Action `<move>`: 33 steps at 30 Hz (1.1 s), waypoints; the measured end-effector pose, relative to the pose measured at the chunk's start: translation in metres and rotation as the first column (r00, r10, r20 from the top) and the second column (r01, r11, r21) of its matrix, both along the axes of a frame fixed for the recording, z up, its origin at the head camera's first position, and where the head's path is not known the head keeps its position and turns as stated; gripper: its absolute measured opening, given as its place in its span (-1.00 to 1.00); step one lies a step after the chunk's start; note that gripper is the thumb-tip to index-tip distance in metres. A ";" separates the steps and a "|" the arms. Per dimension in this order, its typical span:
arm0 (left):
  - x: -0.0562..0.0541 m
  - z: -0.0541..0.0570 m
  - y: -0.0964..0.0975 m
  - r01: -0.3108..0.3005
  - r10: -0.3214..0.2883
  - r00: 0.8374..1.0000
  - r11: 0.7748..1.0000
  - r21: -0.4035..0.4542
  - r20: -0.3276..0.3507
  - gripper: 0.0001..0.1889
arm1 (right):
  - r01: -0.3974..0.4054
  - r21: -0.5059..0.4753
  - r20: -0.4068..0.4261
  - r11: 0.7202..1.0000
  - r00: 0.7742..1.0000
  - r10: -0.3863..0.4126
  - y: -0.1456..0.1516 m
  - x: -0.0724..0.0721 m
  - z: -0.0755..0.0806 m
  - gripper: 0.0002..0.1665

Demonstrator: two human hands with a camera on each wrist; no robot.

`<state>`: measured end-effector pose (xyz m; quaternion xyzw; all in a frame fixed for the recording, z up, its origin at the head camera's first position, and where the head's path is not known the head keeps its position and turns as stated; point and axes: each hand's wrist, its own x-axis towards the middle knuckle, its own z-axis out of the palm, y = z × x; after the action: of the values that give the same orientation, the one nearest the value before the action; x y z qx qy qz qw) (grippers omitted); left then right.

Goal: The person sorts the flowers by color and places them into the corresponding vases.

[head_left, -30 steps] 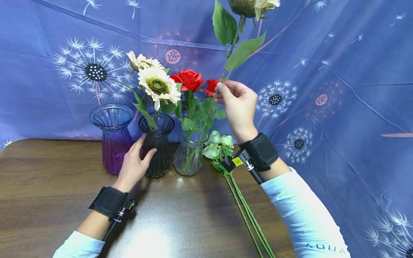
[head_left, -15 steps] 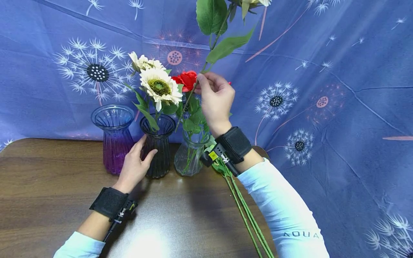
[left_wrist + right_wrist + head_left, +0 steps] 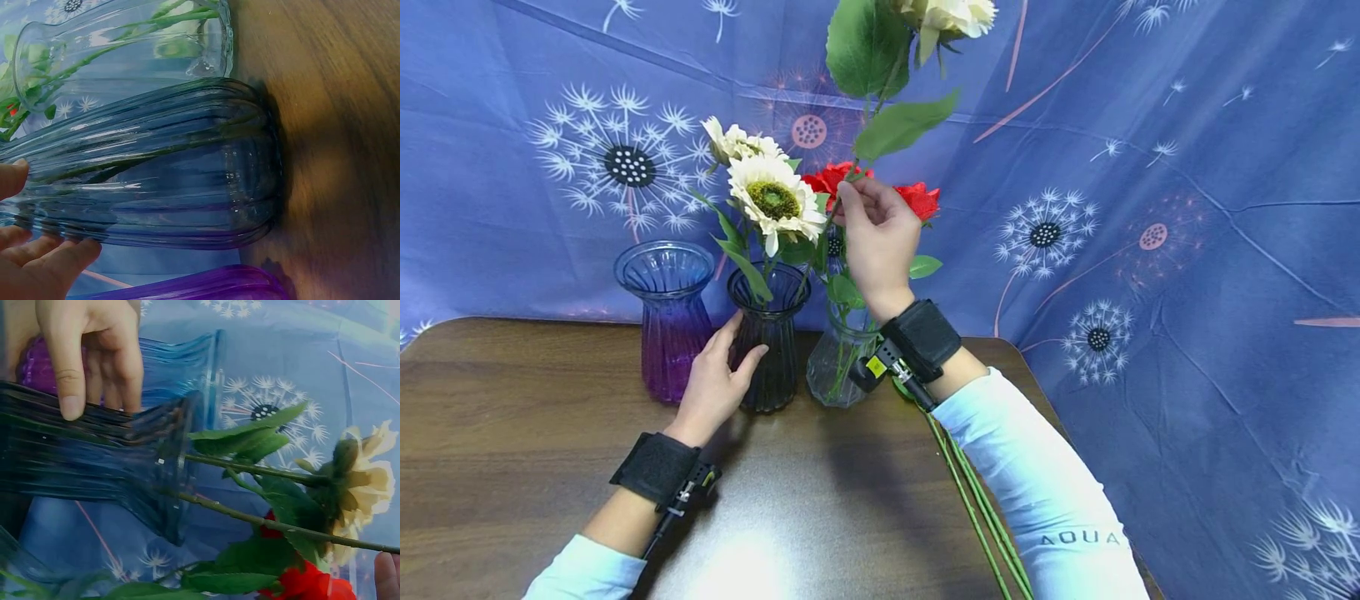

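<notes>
My left hand (image 3: 711, 383) holds the dark glass vase (image 3: 767, 358) by its side, thumb and fingers around the ribbed body. Cream sunflowers (image 3: 775, 198) stand in that vase. Between thumb and fingertips, my right hand (image 3: 880, 242) pinches the stem of another cream sunflower (image 3: 951, 17), whose head is partly cut off at the top edge. In the right wrist view, the lower end of this stem (image 3: 250, 519) reaches into the mouth of the dark vase, beside a stem standing there. Only a fingertip of the right hand shows in that view.
A blue-purple vase (image 3: 670, 333) stands left of the dark one. To its right, a clear glass vase (image 3: 838, 375) holds red roses (image 3: 919, 200). Long green stems (image 3: 981, 508) lie on the wooden table (image 3: 535, 467), their heads hidden by the right arm. A blue dandelion-print cloth (image 3: 1187, 125) hangs behind.
My right hand has moved left with the sunflower, from above the clear vase toward the dark one, bringing the stem's lower end into its mouth. The left hand stays on the dark vase.
</notes>
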<state>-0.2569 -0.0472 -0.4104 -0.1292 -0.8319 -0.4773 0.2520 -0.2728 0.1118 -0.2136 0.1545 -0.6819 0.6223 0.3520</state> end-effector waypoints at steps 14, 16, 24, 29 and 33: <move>0.001 0.001 0.000 -0.004 0.003 1.000 1.000 -0.004 -0.016 -0.36 | 0.018 0.100 0.068 0.995 0.997 -0.025 -0.003 0.001 -0.024 -0.80; 0.002 0.001 0.000 -0.001 0.001 1.000 1.000 -0.005 -0.016 -0.36 | 0.024 0.116 0.076 0.993 0.997 -0.032 -0.002 0.001 -0.027 -0.80; 0.002 -0.001 0.000 -0.005 0.005 1.000 1.000 0.000 -0.008 -0.36 | 0.021 0.126 0.092 0.992 0.995 -0.032 -0.003 -0.001 -0.038 -0.78; 0.002 -0.001 0.000 -0.009 0.009 1.000 1.000 0.002 -0.011 -0.35 | 0.032 0.157 0.116 0.987 0.992 -0.051 -0.005 -0.002 -0.047 -0.79; 0.001 -0.002 0.000 -0.010 0.010 1.000 1.000 0.006 -0.013 -0.35 | 0.053 0.178 0.118 0.983 0.990 -0.074 -0.007 -0.004 -0.052 -0.81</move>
<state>-0.2558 -0.0474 -0.4120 -0.1273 -0.8295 -0.4776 0.2600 -0.2764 0.1051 -0.2659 0.1240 -0.7587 0.5572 0.3139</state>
